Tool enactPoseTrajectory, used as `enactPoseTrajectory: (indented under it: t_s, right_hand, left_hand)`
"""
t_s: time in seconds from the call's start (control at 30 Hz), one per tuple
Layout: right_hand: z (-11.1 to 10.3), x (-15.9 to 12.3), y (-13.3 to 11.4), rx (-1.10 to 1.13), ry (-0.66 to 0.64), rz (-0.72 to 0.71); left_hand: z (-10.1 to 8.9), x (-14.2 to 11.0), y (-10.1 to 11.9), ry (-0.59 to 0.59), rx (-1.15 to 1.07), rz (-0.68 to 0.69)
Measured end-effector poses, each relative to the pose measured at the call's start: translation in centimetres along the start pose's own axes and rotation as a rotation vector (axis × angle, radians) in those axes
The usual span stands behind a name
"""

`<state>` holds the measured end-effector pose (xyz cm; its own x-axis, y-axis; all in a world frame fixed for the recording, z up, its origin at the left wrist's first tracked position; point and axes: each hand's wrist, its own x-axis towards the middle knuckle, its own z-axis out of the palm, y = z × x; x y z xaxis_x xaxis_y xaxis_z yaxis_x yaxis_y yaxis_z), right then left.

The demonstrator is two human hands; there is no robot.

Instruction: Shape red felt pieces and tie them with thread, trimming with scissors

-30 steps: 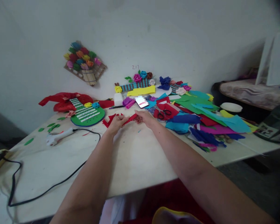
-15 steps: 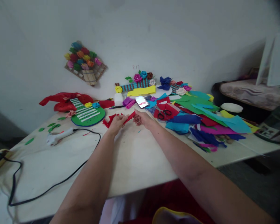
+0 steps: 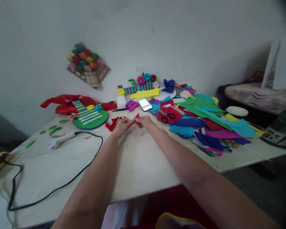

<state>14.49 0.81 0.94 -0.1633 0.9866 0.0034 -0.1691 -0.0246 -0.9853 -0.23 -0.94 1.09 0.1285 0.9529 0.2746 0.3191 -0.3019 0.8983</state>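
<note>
Both my arms reach out over a pale wooden table [image 3: 133, 165]. My left hand [image 3: 120, 125] and my right hand [image 3: 145, 121] are close together, each pinching one end of a small red paper strip [image 3: 135, 118] held just above the tabletop. Several red paper scraps [image 3: 111, 124] lie right beside my left hand. Black-handled scissors [image 3: 167, 117] rest on red paper just right of my right hand.
A heap of coloured paper sheets [image 3: 205, 121] covers the table's right side. A white glue gun [image 3: 59, 140] with a black cord [image 3: 62, 187] lies at left. A green round craft board [image 3: 90, 117] and red bag [image 3: 62, 103] sit at the back left. Paper-flower crafts [image 3: 88, 63] hang on the wall.
My hands have drawn closer together and the red strip between them now looks shorter and bent upward. Nothing else on the table has moved.
</note>
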Motion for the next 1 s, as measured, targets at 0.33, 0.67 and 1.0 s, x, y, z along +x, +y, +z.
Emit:
enactPoseTrajectory:
  t_s: [0.33, 0.67, 1.0]
  right_hand:
    - [0.0, -0.3, -0.2, 0.002, -0.057, 0.04]
    - [0.1, 0.0, 0.0, -0.05, 0.074, -0.037]
    - [0.3, 0.1, -0.1, -0.136, 0.166, -0.05]
  left_hand:
    - [0.2, -0.2, 0.4, 0.028, -0.014, -0.018]
    - [0.3, -0.1, 0.5, 0.048, 0.134, -0.062]
    - [0.3, 1.1, -0.8, 0.151, 0.3, -0.101]
